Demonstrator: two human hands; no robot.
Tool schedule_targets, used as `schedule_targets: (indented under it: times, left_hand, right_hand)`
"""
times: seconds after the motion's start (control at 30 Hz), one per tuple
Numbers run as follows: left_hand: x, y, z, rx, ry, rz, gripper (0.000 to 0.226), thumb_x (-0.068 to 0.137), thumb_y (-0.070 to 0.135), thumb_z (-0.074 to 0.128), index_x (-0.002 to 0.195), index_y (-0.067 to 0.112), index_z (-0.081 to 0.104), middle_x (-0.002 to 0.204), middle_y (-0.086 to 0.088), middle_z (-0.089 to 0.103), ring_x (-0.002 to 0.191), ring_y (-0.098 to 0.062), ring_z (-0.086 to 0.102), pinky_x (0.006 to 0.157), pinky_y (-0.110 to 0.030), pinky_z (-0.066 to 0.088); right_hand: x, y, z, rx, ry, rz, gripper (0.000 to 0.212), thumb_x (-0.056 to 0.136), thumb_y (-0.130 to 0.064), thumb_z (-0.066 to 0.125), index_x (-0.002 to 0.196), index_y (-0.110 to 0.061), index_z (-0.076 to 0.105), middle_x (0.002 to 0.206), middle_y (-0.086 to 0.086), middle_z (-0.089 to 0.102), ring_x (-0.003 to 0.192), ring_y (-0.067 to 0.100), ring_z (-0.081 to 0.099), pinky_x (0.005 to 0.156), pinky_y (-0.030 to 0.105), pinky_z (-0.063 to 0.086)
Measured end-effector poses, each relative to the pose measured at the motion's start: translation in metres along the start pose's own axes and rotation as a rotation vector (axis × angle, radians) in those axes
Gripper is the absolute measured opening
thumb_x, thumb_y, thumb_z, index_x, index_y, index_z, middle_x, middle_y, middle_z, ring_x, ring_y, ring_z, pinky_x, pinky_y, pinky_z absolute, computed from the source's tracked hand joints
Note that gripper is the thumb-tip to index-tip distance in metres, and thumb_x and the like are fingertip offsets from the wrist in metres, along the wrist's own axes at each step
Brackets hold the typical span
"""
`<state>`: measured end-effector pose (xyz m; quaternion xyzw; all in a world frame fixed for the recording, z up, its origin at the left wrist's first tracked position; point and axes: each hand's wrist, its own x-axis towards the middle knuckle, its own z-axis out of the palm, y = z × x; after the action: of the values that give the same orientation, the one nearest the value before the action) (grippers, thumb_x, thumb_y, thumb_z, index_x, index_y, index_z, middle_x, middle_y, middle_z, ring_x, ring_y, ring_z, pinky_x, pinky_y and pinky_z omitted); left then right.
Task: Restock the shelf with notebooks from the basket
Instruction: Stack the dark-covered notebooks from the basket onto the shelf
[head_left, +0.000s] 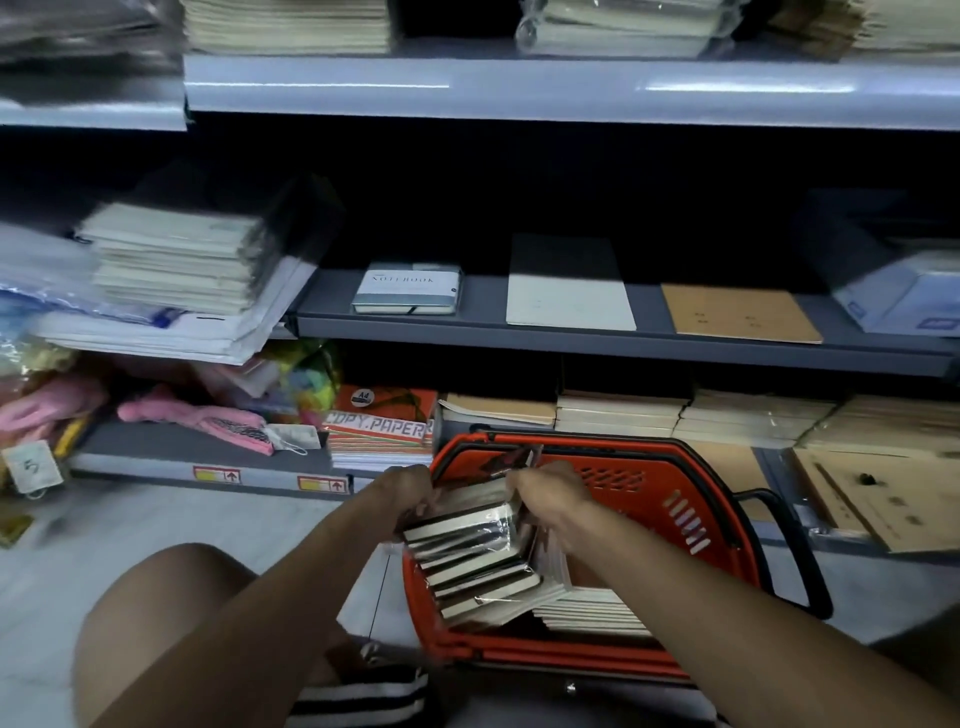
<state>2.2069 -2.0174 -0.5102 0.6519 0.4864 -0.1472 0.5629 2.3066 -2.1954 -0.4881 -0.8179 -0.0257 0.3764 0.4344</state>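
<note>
A red plastic basket (675, 499) stands on the floor in front of me, below the shelf. Inside it lies a slanted row of dark-covered, wrapped notebooks (467, 551), with a flat pile of pale notebooks (587, 613) beside them. My left hand (408, 491) grips the left end of the dark row. My right hand (550, 493) grips its far right end, fingers curled over the top books. On the grey middle shelf (649, 338) a single boxed notebook (408, 288) lies at the left, apart from the others.
A white pad (569, 301) and a brown pad (737, 312) also lie flat on the middle shelf. A leaning paper stack (176, 260) fills its left end. Below are copy paper packs (382, 426), cream notebook stacks (623, 413) and pink items (208, 415). My bare knee (171, 623) is at lower left.
</note>
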Motion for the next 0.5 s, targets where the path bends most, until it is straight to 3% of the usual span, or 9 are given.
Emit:
schedule_targets:
  times: [0.07, 0.13, 0.2, 0.33, 0.43, 0.5]
  left_hand:
    - [-0.015, 0.003, -0.006, -0.127, -0.017, -0.001, 0.007, 0.062, 0.004, 0.055, 0.066, 0.009, 0.053, 0.079, -0.017, 0.052, 0.087, -0.035, 0.057, 0.074, -0.042, 0.048]
    - [-0.036, 0.009, -0.009, -0.251, -0.027, 0.005, 0.003, 0.076, 0.004, 0.053, 0.077, 0.007, 0.052, 0.085, -0.017, 0.055, 0.083, -0.034, 0.060, 0.060, -0.034, 0.055]
    - [-0.051, 0.015, -0.014, -0.308, -0.005, 0.050, 0.010, 0.083, -0.001, 0.049, 0.077, 0.006, 0.051, 0.080, -0.016, 0.055, 0.071, -0.030, 0.058, 0.046, -0.027, 0.050]
    - [-0.081, 0.027, -0.029, -0.403, 0.008, 0.146, 0.016, 0.080, -0.002, 0.056, 0.095, 0.001, 0.060, 0.096, -0.020, 0.065, 0.083, -0.030, 0.062, 0.061, -0.033, 0.049]
    - [-0.102, 0.041, -0.042, -0.408, 0.048, 0.250, 0.025, 0.077, 0.001, 0.061, 0.101, -0.004, 0.066, 0.099, -0.021, 0.066, 0.085, -0.030, 0.061, 0.062, -0.035, 0.048]
    - [-0.111, 0.051, -0.051, -0.421, 0.048, 0.355, 0.041, 0.065, 0.005, 0.063, 0.104, -0.005, 0.072, 0.105, -0.022, 0.071, 0.093, -0.038, 0.066, 0.075, -0.044, 0.056]
  right_hand:
    - [-0.005, 0.004, -0.006, 0.048, -0.005, -0.035, 0.015, 0.077, -0.019, 0.071, 0.065, -0.012, 0.074, 0.074, 0.007, 0.075, 0.075, 0.025, 0.070, 0.086, 0.049, 0.058]
    - [-0.018, 0.006, -0.013, 0.107, -0.005, -0.087, 0.018, 0.082, -0.016, 0.070, 0.064, -0.013, 0.072, 0.065, 0.006, 0.071, 0.067, 0.025, 0.066, 0.078, 0.047, 0.057]
    - [-0.031, 0.006, -0.019, 0.165, 0.000, -0.143, 0.017, 0.088, -0.014, 0.067, 0.072, -0.012, 0.071, 0.063, 0.004, 0.068, 0.066, 0.024, 0.065, 0.074, 0.045, 0.054]
    - [-0.057, -0.001, -0.027, 0.205, 0.041, -0.306, 0.012, 0.092, -0.013, 0.062, 0.090, -0.012, 0.074, 0.078, 0.005, 0.076, 0.075, 0.025, 0.070, 0.073, 0.038, 0.053]
    - [-0.071, -0.017, -0.027, 0.229, 0.096, -0.425, 0.024, 0.087, -0.022, 0.060, 0.105, -0.013, 0.072, 0.092, 0.012, 0.076, 0.092, 0.034, 0.072, 0.089, 0.053, 0.059]
    - [-0.077, -0.032, -0.027, 0.251, 0.113, -0.489, 0.032, 0.089, -0.026, 0.061, 0.119, -0.022, 0.071, 0.099, 0.009, 0.076, 0.096, 0.032, 0.072, 0.092, 0.057, 0.057]
